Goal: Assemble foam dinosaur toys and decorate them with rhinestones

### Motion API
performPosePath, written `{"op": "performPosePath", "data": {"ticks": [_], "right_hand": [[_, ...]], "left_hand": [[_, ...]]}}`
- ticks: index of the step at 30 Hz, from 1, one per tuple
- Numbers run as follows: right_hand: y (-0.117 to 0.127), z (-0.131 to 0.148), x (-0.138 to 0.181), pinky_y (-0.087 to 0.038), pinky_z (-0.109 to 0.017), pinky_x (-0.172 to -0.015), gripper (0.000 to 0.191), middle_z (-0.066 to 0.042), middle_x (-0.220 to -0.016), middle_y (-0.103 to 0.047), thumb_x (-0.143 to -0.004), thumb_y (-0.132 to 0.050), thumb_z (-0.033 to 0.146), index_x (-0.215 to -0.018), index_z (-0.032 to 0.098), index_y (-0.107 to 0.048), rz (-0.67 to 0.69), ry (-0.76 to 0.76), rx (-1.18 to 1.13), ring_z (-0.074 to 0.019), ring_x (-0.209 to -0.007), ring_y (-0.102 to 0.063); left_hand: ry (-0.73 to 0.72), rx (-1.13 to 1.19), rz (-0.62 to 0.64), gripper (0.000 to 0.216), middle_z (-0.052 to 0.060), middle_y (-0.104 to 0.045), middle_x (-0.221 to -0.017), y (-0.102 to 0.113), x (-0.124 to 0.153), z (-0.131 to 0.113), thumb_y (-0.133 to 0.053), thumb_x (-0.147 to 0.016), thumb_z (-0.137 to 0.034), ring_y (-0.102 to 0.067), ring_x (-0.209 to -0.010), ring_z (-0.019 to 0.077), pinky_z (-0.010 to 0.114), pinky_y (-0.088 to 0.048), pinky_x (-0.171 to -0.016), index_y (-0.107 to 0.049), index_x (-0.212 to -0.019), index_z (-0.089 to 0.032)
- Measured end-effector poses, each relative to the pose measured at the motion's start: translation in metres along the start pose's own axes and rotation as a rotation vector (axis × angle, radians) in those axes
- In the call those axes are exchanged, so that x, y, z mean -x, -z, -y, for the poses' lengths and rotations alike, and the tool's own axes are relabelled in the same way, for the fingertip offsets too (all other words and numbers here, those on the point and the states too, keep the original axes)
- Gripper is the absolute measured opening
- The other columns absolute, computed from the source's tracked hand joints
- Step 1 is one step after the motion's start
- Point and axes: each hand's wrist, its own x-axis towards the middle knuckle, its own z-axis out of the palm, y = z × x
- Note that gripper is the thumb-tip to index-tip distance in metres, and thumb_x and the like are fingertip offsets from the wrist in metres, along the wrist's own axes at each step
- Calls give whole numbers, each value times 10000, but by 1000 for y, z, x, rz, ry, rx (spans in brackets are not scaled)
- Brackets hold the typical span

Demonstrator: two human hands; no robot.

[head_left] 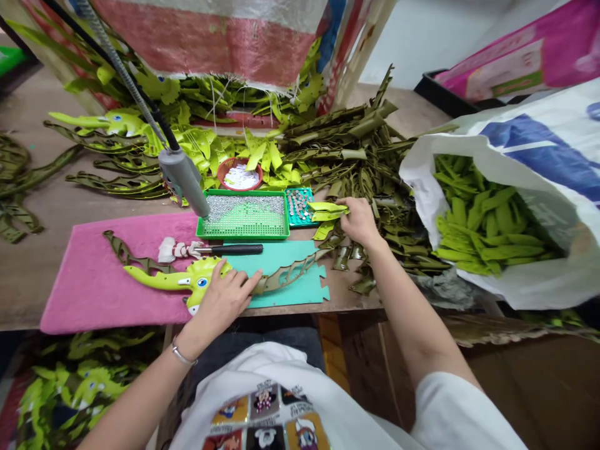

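Note:
My left hand (229,294) lies with fingers spread over the lime green plastic animal-head piece (187,281), which has a blue eye and a long pointed snout. Olive green openwork plastic strips (290,273) extend from both sides of it, across the pink and turquoise mats. Over on the right, my right hand (360,222) is closed on lime green plastic pieces (327,212) that point left, beside the heap of olive parts. A screwdriver-like tool (237,249) with a black handle and a pale wrapped end lies just above the animal-head piece.
A green tray (244,234) of small metal parts stands behind the mats, beside a small teal tray (300,209) and a red bowl (222,170) of white pieces. A grey lamp-like head (182,181) hangs at left. A white sack (492,156) of green parts stands right.

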Motion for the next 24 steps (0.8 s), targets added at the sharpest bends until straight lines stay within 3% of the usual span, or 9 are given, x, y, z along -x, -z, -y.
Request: {"op": "performPosePath", "data": {"ticks": [4,8,10,12,14,16,18,21,24], "right_hand": [[-7,-5,-25,-455,-524,-1026,505,-156,-1240,-691,-774,-512,147,-1267,135,-622,218,33,134,-342,-1147,-591],[-9,-6,-45,-468,-515,-1012,460,-98,-1145,-742,-747,-583,185,-1196,189,-683,302,76,138,-319,-1078,-628],[-3,-5,-48,-467,-519,-1011,419,-110,-1114,-748,-765,-581,192,-1168,185,-698,253,114,121,-319,-1062,-636],[8,-3,-43,-493,-499,-980,378,-127,-1101,-746,-799,-557,198,-1151,173,-694,106,106,27,-306,-1023,-659],[22,1,-28,-556,-451,-844,339,-125,-1026,-751,-837,-539,233,-1142,165,-671,-66,-28,-158,-270,-866,-697],[35,10,-1,-566,-381,-627,320,-93,-883,-744,-838,-578,299,-1119,166,-651,-131,-220,-371,-223,-644,-678],[39,26,33,-505,-311,-472,312,-43,-733,-708,-785,-665,358,-1035,171,-664,-24,-335,-563,-180,-501,-620],[25,62,85,-456,-249,-417,291,12,-544,-619,-735,-731,446,-834,175,-687,307,-355,-804,-133,-429,-562],[-3,100,122,-466,-239,-420,334,-3,-622,-667,-698,-773,486,-789,175,-692,528,-384,-1021,-104,-428,-548]], "left_hand": [[-2,4,10,499,37,-664,-881,0,0,1,-712,-837,-163,-613,-833,240,520,-367,-1055,-567,-1313,-184],[9,10,15,495,46,-667,-880,-2,-1,0,-729,-832,-170,-626,-836,247,527,-380,-1048,-559,-1297,-165],[14,5,14,465,51,-670,-884,-1,-2,-1,-728,-833,-172,-631,-844,251,531,-381,-1053,-562,-1267,-148],[16,8,6,398,51,-671,-889,1,-2,-1,-715,-836,-162,-635,-852,249,530,-373,-1068,-573,-1207,-144],[14,28,-13,334,43,-667,-881,7,-1,1,-701,-838,-146,-637,-839,238,524,-358,-1084,-572,-1146,-150],[6,58,-39,313,35,-664,-868,15,0,6,-689,-842,-135,-641,-821,230,510,-350,-1087,-553,-1123,-152],[-12,84,-74,311,40,-670,-877,24,1,10,-684,-857,-144,-648,-822,229,483,-360,-1062,-525,-1124,-151],[-21,99,-100,325,56,-692,-916,31,0,13,-696,-903,-276,-660,-834,227,433,-373,-1002,-496,-1128,-154],[-23,97,-19,448,61,-707,-924,29,-4,11,-680,-899,-490,-667,-848,231,413,-358,-973,-494,-1132,-156]]}}
